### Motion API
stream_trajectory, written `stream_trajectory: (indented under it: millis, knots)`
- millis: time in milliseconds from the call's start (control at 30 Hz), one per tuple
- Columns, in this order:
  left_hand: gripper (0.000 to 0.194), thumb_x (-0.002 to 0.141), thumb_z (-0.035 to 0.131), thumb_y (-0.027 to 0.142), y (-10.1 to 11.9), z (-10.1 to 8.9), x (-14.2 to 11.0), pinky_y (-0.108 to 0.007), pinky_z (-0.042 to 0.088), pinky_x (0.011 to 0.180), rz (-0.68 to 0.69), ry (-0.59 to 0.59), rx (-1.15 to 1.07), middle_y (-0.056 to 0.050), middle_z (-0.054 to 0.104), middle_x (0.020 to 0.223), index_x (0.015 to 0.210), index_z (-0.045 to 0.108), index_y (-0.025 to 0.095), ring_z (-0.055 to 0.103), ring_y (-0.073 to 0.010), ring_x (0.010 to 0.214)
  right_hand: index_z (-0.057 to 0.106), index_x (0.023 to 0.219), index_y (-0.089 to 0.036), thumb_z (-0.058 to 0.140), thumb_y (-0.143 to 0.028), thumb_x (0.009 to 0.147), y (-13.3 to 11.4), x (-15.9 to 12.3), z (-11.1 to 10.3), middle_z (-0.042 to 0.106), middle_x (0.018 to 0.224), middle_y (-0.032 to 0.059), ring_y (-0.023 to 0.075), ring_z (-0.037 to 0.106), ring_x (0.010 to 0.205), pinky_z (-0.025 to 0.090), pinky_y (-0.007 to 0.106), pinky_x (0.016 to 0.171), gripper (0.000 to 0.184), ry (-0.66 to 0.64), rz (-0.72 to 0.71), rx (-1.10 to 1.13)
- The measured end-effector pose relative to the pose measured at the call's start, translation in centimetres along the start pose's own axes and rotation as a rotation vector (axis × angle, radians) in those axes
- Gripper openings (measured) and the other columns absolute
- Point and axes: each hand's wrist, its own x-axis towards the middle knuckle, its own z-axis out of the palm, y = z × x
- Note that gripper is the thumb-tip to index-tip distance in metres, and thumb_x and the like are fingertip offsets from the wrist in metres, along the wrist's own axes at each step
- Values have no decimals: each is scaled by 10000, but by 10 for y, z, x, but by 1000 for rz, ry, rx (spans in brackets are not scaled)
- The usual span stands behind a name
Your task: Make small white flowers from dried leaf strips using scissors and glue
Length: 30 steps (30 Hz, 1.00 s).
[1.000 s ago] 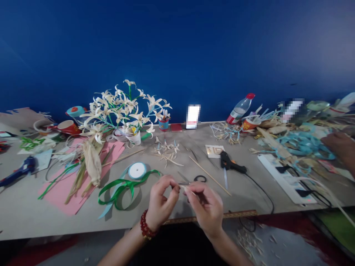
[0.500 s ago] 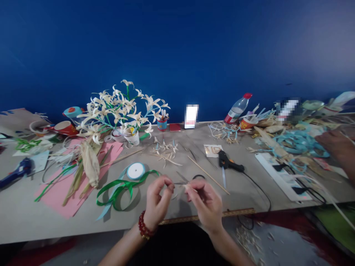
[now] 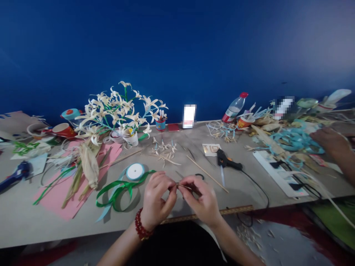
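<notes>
My left hand [image 3: 159, 199], with a dark red bead bracelet [image 3: 142, 225] at its wrist, is closed in a pinch. Facing it, my right hand [image 3: 201, 199] pinches too, and the fingertips of both nearly meet. Between them is a thin pale strip [image 3: 183, 186], perhaps of dried husk; most of it is hidden by the fingers. Left of my left hand lie a looped green ribbon [image 3: 118, 199] and a white ribbon spool [image 3: 135, 171] with a light blue edge. Beyond my hands, several small pale flower pieces [image 3: 165, 149] rest on the table, and a thin stick [image 3: 208, 173] lies to the right.
A black glue gun [image 3: 229, 162] and white power strip [image 3: 280, 175] lie right, with cords. White husk-like flowers [image 3: 122, 107] stand back left. Pink paper [image 3: 59, 195] holds dried husks [image 3: 89, 166]. A bottle [image 3: 235, 107] leans at the back. Another person's hand [image 3: 330, 142] is far right.
My hands have come closer together, and my left hand has turned, its fingers curling inward over the strip. The strip now shows less between the fingertips. The view has shifted slightly.
</notes>
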Motion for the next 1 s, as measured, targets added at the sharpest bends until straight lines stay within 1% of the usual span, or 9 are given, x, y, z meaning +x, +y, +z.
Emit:
stream_trajectory:
  millis: [133,333,500,533,633,700,833,933,1000]
  knots:
    - [156,792,549,61,4,-4,0,-453,475,939,16,-24,78,-2,627,686,787,578,214,587,-164,681,648,832,-206,587,-184,847,-7,3,-2,692,741,23,157,660,649,552,248,620,66,-19,-84,-153]
    - [167,781,557,53,6,-5,-1,-448,473,942,27,-8,76,13,626,672,777,577,218,581,-150,654,655,805,-221,587,-168,829,-8,6,-7,700,688,-2,149,666,596,542,236,594,90,1,-116,-254]
    - [174,776,546,46,3,-8,-1,-440,483,930,-10,27,62,18,579,639,730,542,213,555,-147,633,668,842,-227,594,-211,865,-5,6,-28,725,742,4,156,687,615,550,250,634,79,147,-91,-357]
    - [172,778,546,47,3,-8,0,-438,483,930,-13,26,62,19,577,639,731,540,213,552,-146,632,669,877,-228,593,-217,869,-6,6,-29,731,780,13,159,692,636,553,253,643,77,138,-93,-355]
    - [159,789,546,62,4,-8,0,-436,482,930,-11,1,68,20,576,637,742,547,214,552,-146,632,649,1004,-227,598,-218,858,-13,5,-25,730,886,40,172,692,707,560,270,672,155,6,-135,-344]
    - [155,795,542,69,5,-7,0,-437,480,932,-11,-8,73,21,577,636,746,550,216,557,-148,633,646,955,-226,596,-196,846,-18,6,-17,719,836,32,172,681,698,550,271,664,124,-53,-174,-367]
    - [160,780,550,60,7,-8,-1,-434,476,933,-12,-1,75,21,589,636,737,551,214,568,-149,637,625,777,-229,580,-150,835,-19,10,-10,668,660,-5,155,641,603,499,253,598,108,-53,-233,-428]
    - [164,769,553,53,6,-9,-2,-429,477,929,-14,5,66,22,587,637,733,550,213,565,-146,632,629,791,-234,564,-150,844,-13,9,-19,678,685,-3,159,641,620,493,257,607,119,-71,-223,-433]
    - [170,766,547,49,5,-10,-3,-430,479,927,-24,13,61,23,574,632,724,540,214,555,-146,625,630,814,-238,562,-154,848,-7,7,-29,690,717,1,165,645,632,495,266,621,113,-20,-206,-463]
